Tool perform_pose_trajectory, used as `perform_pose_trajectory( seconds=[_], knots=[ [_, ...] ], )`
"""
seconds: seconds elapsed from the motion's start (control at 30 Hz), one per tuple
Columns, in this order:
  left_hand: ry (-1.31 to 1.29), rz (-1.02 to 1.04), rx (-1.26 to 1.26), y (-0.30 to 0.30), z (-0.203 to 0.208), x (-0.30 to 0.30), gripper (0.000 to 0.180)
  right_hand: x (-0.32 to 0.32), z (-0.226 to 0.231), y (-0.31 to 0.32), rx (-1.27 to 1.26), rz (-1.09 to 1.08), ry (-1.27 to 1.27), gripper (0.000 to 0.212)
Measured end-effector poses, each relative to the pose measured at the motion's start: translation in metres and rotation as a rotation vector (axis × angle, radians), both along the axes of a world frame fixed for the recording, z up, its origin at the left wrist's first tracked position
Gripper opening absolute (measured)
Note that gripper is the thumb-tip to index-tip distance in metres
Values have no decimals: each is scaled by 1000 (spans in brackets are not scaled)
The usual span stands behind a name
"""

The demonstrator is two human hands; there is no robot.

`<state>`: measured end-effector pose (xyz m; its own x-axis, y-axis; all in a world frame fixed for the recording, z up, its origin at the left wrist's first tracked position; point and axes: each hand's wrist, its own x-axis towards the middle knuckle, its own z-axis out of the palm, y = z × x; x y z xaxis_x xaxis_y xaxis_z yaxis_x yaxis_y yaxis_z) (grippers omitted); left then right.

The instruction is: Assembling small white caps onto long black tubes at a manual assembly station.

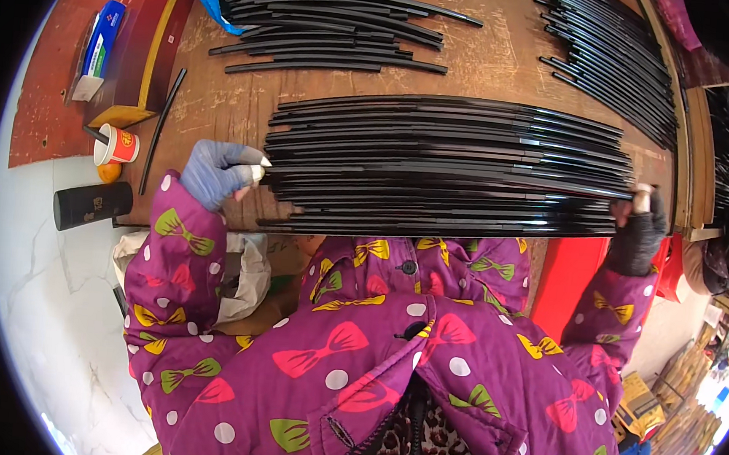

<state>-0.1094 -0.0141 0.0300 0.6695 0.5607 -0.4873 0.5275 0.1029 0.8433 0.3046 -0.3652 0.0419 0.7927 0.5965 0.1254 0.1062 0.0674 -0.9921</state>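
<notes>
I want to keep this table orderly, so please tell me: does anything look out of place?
One stick lies alone near the cup, almost crosswise to the middle pile, whose sticks run side by side.

Wide fisheye view from the wearer's head, downward, close above the table [502,47].

And here's the row of black rods [445,170], walling off the near edge of the table [499,55], left hand [219,171] blocking one end, right hand [643,226] the other. Past it, bare wood opens up, a lane running toward the far edge between the far-left heap [336,35] and the far-right stack [613,59]. Tight along the left edge, though: lone rod [162,133], paper cup [117,146] and red-brown box [143,51] crowd that side.
</notes>
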Motion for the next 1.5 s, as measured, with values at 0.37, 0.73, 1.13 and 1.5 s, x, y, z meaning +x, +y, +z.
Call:
perform_pose_trajectory(
  seconds=[0.37, 0.73, 1.13, 1.5],
  knots=[
    [68, 12, 206, -2, -8, 13, 16, 81, -28, -47, -199, -83, -1, 21],
    [84, -155, 646, 7, -1, 50, 10, 68, -12, -36, -724, -216, -567, 16],
    [377, -286, 1114, 56, -24, 98, 31, 112, 3, 100, -1206, 29, -1079, 14],
    [272, -372, 1009, 59, -28, 91, 17, 119, -1, 131, -1337, 466, -1504, 10]
  ],
)
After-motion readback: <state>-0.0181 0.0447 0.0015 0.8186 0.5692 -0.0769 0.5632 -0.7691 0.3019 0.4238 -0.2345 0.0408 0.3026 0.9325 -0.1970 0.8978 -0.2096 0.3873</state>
